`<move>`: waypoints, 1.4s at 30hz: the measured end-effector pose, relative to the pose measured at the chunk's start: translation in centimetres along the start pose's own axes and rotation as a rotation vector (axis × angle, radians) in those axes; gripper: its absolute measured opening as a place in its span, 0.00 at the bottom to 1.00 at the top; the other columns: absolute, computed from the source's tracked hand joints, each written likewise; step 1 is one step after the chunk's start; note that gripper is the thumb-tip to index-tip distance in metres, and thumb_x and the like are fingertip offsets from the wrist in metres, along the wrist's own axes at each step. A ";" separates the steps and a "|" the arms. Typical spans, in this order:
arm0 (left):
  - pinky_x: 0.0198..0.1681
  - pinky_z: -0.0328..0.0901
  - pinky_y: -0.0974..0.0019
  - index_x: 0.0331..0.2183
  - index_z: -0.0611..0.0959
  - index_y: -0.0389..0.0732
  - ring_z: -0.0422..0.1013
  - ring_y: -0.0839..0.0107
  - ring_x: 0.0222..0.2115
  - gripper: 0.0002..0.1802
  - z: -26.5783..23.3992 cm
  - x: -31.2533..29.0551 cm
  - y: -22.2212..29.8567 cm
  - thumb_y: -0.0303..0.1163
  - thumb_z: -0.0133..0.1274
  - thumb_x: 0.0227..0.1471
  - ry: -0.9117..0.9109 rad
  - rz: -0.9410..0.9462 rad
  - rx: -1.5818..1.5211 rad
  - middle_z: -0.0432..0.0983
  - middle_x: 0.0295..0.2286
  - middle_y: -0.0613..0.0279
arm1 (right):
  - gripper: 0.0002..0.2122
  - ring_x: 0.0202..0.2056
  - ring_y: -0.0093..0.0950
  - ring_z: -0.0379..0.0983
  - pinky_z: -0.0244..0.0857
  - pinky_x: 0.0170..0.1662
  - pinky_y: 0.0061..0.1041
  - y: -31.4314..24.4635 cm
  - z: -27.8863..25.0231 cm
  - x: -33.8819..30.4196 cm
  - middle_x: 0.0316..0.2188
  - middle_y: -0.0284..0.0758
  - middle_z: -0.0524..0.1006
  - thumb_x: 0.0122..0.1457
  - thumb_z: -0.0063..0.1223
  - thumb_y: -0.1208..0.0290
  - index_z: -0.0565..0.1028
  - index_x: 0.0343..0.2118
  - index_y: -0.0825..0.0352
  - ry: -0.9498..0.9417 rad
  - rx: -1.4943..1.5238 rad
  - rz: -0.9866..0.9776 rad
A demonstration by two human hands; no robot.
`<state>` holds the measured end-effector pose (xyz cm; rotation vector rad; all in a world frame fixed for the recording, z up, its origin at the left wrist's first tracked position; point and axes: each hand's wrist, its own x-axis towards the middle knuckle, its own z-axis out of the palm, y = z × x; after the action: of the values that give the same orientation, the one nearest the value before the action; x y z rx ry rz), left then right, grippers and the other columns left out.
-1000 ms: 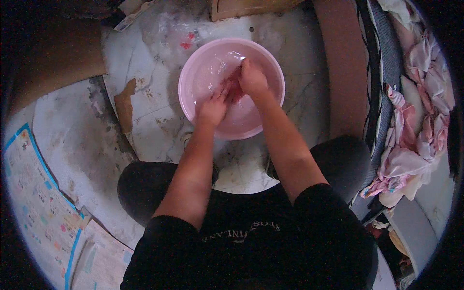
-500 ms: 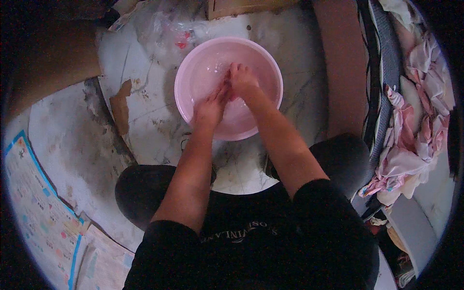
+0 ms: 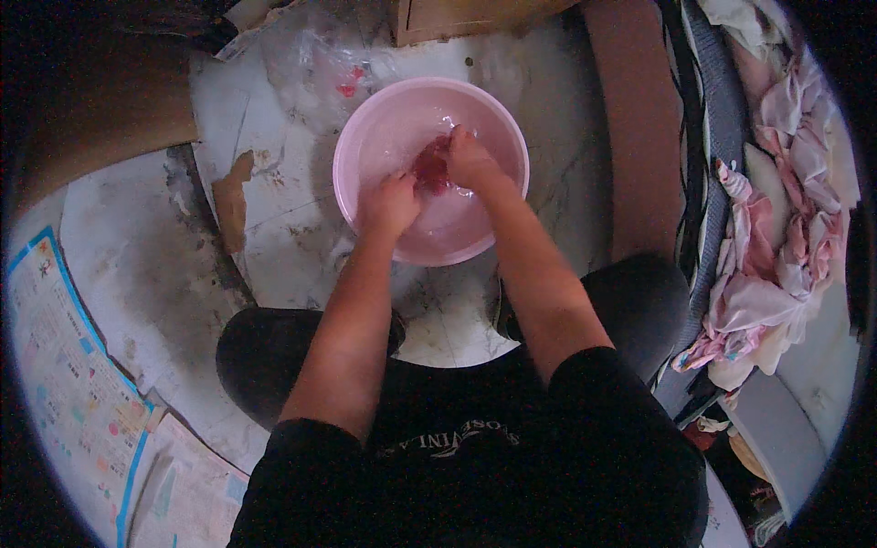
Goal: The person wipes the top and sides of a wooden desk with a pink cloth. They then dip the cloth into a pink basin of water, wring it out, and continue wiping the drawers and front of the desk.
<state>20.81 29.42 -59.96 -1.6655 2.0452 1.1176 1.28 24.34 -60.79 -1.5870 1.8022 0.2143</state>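
Observation:
A round pink basin (image 3: 370, 119) with water in it stands on the floor in front of me, between my knees. A small dark red cloth (image 3: 431, 168), wet and bunched up, is stretched between my two hands in the middle of the basin. On its left side my left hand (image 3: 393, 202) is closed on the edge of the cloth. My right hand (image 3: 470, 162) pinches the cloth at its upper right, with fingers curled inward. Both hands are inside the basin's rim, and parts of the fingers are hidden by the hands' backs.
A clear plastic bag (image 3: 320, 68) with red marks lies behind the basin. A cardboard box (image 3: 484, 16) stands at the back. Crumpled pink and white fabric (image 3: 763, 265) is heaped at the right, beside a brown panel (image 3: 639, 128). A blue-edged printed sheet (image 3: 78, 384) lies at the left.
My hands were pressed together over the cloth; now they are apart, with the red cloth showing between them. My left hand has shifted slightly down, the right one slightly right.

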 end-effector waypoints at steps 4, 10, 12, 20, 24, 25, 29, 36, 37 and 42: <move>0.51 0.71 0.44 0.49 0.82 0.44 0.78 0.59 0.47 0.37 -3.3 0.4 0.7 0.68 0.46 0.62 -0.658 -0.480 -1.202 0.80 0.52 0.56 | 0.26 0.48 0.51 0.79 0.73 0.50 0.46 -1.9 -7.0 -3.8 0.46 0.54 0.80 0.61 0.61 0.61 0.66 0.53 0.75 -0.072 0.111 -0.189; 0.50 0.71 0.42 0.51 0.80 0.50 0.78 0.53 0.44 0.43 -6.8 -2.3 8.3 0.77 0.54 0.51 -0.593 -0.322 -1.884 0.81 0.45 0.60 | 0.21 0.44 0.48 0.80 0.72 0.46 0.44 -2.8 -11.1 -10.9 0.39 0.50 0.80 0.61 0.60 0.65 0.68 0.51 0.71 -0.063 0.266 -0.389; 0.50 0.72 0.42 0.52 0.82 0.54 0.78 0.55 0.45 0.35 -6.8 -2.0 8.3 0.68 0.60 0.52 -0.485 -0.382 -1.970 0.81 0.46 0.63 | 0.23 0.48 0.49 0.79 0.72 0.50 0.43 -4.2 -11.6 -12.4 0.45 0.52 0.78 0.61 0.60 0.65 0.66 0.54 0.70 -0.121 0.257 -0.328; 0.34 0.72 0.62 0.42 0.80 0.46 0.73 0.68 0.28 0.19 -10.9 -4.8 6.5 0.44 0.68 0.54 -0.661 -0.275 -1.924 0.76 0.30 0.64 | 0.30 0.55 0.51 0.74 0.71 0.55 0.46 -0.8 -16.3 -14.1 0.56 0.48 0.72 0.57 0.66 0.69 0.63 0.60 0.66 0.023 0.094 -0.518; 0.27 0.68 0.68 0.42 0.78 0.44 0.71 0.72 0.25 0.18 -12.3 -4.9 8.2 0.42 0.66 0.56 -0.797 -0.221 -1.925 0.75 0.29 0.62 | 0.43 0.65 0.49 0.64 0.63 0.65 0.48 -1.2 -15.4 -13.5 0.66 0.44 0.63 0.51 0.70 0.70 0.58 0.69 0.61 0.269 -0.044 -0.591; 0.27 0.67 0.68 0.42 0.78 0.43 0.71 0.72 0.25 0.18 -12.4 -5.1 8.6 0.42 0.65 0.56 -0.815 -0.196 -1.922 0.75 0.28 0.61 | 0.45 0.68 0.48 0.61 0.60 0.67 0.48 -1.2 -15.3 -13.2 0.68 0.44 0.62 0.49 0.70 0.70 0.57 0.71 0.61 0.325 -0.094 -0.634; 0.22 0.65 0.73 0.45 0.76 0.43 0.69 0.76 0.23 0.17 -12.2 -4.8 8.1 0.38 0.62 0.58 -0.727 -0.227 -1.834 0.74 0.28 0.65 | 0.54 0.73 0.44 0.52 0.53 0.72 0.49 -0.7 -16.6 -11.8 0.73 0.42 0.56 0.42 0.75 0.67 0.54 0.73 0.60 0.296 -0.097 -0.787; 0.18 0.62 0.74 0.45 0.75 0.42 0.67 0.78 0.19 0.15 -12.2 -3.9 5.5 0.36 0.59 0.59 -0.951 -0.173 -1.788 0.72 0.25 0.67 | 0.54 0.70 0.44 0.57 0.56 0.71 0.46 -1.1 -14.5 -10.7 0.69 0.40 0.63 0.41 0.75 0.67 0.54 0.74 0.59 0.283 -0.061 -0.871; 0.18 0.61 0.74 0.45 0.75 0.42 0.67 0.78 0.19 0.15 -12.6 -3.9 5.4 0.36 0.58 0.59 -1.049 -0.147 -1.770 0.71 0.25 0.67 | 0.52 0.68 0.44 0.59 0.58 0.69 0.45 -1.3 -14.1 -10.5 0.67 0.40 0.66 0.44 0.73 0.68 0.54 0.74 0.59 0.317 -0.065 -0.888; 0.18 0.62 0.74 0.49 0.76 0.42 0.68 0.77 0.20 0.19 -13.6 -3.4 5.0 0.37 0.61 0.59 -1.052 -0.137 -1.660 0.73 0.27 0.65 | 0.31 0.57 0.43 0.70 0.71 0.57 0.40 -1.6 -13.8 -9.1 0.52 0.38 0.74 0.53 0.61 0.74 0.68 0.63 0.60 0.324 -0.112 -0.825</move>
<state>20.63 22.45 -46.82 -0.8875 0.0771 2.9939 -2.88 23.62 -44.71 -2.4030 1.2094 -0.3499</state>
